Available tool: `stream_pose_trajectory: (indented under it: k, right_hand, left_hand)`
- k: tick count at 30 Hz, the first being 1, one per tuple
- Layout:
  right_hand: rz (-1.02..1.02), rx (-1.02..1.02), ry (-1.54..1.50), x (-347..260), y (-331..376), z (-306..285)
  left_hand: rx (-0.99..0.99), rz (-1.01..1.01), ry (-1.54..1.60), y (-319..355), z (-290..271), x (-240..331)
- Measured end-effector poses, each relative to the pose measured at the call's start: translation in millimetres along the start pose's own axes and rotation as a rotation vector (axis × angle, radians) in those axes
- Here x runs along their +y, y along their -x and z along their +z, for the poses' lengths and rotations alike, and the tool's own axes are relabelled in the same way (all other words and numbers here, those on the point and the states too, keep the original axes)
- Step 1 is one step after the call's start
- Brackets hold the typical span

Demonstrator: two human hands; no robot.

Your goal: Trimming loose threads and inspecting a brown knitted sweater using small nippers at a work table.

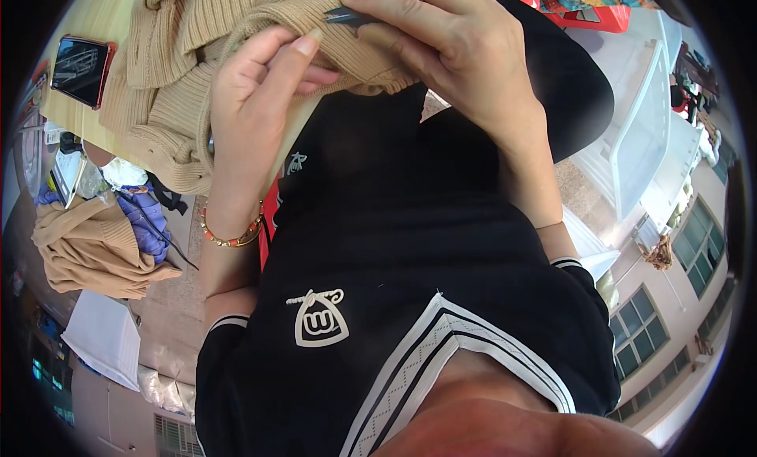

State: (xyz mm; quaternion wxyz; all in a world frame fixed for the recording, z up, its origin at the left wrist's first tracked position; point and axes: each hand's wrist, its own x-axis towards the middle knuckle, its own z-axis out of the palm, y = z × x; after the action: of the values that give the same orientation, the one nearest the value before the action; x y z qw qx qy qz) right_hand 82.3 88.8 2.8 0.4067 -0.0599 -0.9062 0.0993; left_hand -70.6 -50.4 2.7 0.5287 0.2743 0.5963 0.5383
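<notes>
Bench: carries your tan ribbed knit, heaped and overhanging the near edge; its loose weight could drag the work askew. Right hand: grip pinching a small metal-tipped tool against the knit; a slip could snag or nick a stitch. Left hand: thumb and fingers close at the knit, cannot tell whether pinching; fingertips near the tip, so a jab is possible.
</notes>
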Motion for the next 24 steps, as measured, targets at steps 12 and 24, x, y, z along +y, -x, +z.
stream_pose_trajectory:
  k: [12,24]
  right_hand:
    - [-0.158,0.022,0.234,-5.5,-5.7,1.0]
    - [0.565,-0.200,-0.368,-38.4,-38.0,-19.3]
  left_hand:
    - [-0.008,0.030,-0.021,2.2,0.0,-2.7]
    - [-0.083,-0.171,0.194,37.4,-13.9,7.8]
